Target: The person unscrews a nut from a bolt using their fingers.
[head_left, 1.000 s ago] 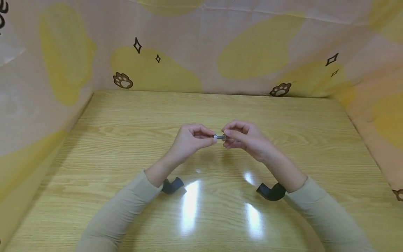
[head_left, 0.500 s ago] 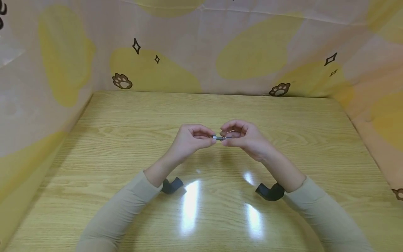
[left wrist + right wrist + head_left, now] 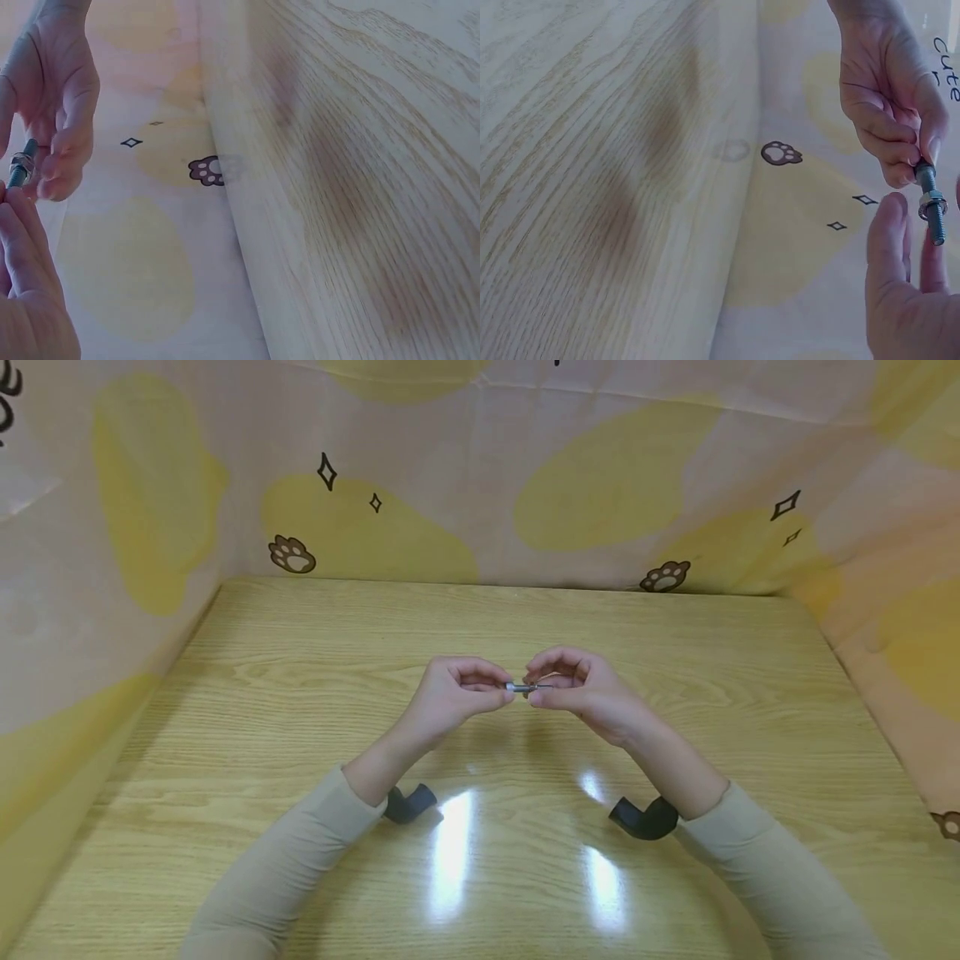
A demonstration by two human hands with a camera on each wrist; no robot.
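A silver bolt (image 3: 521, 688) is held level between the two hands above the table. My left hand (image 3: 457, 693) pinches its head end between thumb and fingers, hiding most of the head. On the shank sit a nut (image 3: 931, 196) and a thin washer-like ring (image 3: 933, 209), with bare thread showing beyond them in the right wrist view. My right hand (image 3: 581, 689) surrounds that threaded end loosely, thumb and index finger spread to either side of the nut. In the left wrist view, the bolt's tip (image 3: 31, 143) points toward the right palm.
The wood-grain table (image 3: 315, 627) lies below both hands. A pale cloth with yellow patches (image 3: 600, 477) hangs at the back and sides. Black curved pieces (image 3: 411, 803) at each wrist stick out over the table.
The right thumb has drawn back from the nut toward the near side, and more threaded end shows between the right fingers. The left hand stays put on the bolt's head.
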